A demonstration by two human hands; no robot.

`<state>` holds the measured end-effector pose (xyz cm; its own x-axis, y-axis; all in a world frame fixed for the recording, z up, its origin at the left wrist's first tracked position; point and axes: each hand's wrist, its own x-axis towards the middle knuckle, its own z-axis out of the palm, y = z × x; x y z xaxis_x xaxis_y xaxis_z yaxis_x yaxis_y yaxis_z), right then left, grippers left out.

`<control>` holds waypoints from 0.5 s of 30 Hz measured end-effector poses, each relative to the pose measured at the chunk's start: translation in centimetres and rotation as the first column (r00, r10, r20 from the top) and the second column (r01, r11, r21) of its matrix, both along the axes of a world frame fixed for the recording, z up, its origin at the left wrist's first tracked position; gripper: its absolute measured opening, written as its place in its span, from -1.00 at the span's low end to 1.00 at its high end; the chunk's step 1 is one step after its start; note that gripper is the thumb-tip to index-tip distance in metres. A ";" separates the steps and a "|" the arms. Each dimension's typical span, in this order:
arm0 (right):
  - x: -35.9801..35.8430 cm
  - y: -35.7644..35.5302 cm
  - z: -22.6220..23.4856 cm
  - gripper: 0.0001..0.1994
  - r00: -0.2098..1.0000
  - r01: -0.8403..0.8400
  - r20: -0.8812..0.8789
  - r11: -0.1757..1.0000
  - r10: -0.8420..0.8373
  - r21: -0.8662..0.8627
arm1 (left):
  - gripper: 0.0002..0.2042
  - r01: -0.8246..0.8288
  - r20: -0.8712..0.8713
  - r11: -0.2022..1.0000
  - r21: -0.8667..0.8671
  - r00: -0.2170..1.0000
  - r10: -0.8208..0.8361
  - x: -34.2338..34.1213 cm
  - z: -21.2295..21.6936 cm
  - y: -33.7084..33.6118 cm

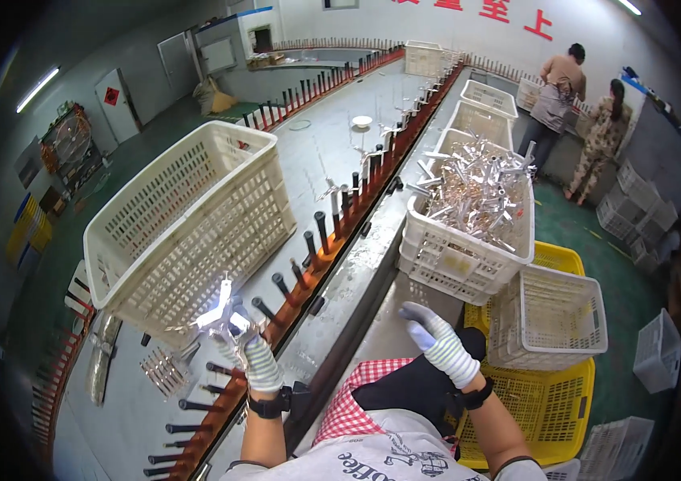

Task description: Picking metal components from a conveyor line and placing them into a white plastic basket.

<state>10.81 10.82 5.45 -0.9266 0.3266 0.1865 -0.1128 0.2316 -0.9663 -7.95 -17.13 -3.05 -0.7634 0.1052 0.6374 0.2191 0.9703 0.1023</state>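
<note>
Silvery metal distinguishes the branched part (224, 315), left of lower centre, grasped in the gloved left hand (260, 365), apparently from below so its arms stand clear. The right hand (441, 349), right of lower centre, appears empty, fingers loosely bent. Heaped metal pieces (473, 188) fill a white crate (429, 250), upper right, presumably stationed for easy reach; black pegs (322, 230) stand in a row, probably spaced to prevent contact.

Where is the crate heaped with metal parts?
In the head view, the heaped crate is right of center, just beyond your right hand, up and left of another white crate.
</note>
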 end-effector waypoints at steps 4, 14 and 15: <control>-5.1 1.0 1.3 -0.59 0.997 -0.071 0.009 0.997 0.071 -0.009 | -0.61 0.209 -0.067 0.094 0.973 0.650 -0.757 3.1 7.6 7.6; -8.0 -1.0 -0.5 -0.64 0.986 -0.151 0.016 0.939 0.164 -0.310 | -0.74 0.350 -0.212 0.320 0.881 0.894 -0.395 -13.5 -2.8 16.8; -6.6 2.7 -2.0 -0.64 0.992 -0.053 0.098 0.963 0.081 -0.265 | -0.81 0.314 -0.057 0.568 0.761 0.904 -0.423 -9.0 1.1 21.0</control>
<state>4.22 13.49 3.40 -0.9579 0.2872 0.0012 -0.0117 -0.0351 -0.9993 -16.94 3.87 -1.99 -0.8419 -0.0673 0.5354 0.4729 0.3858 0.7921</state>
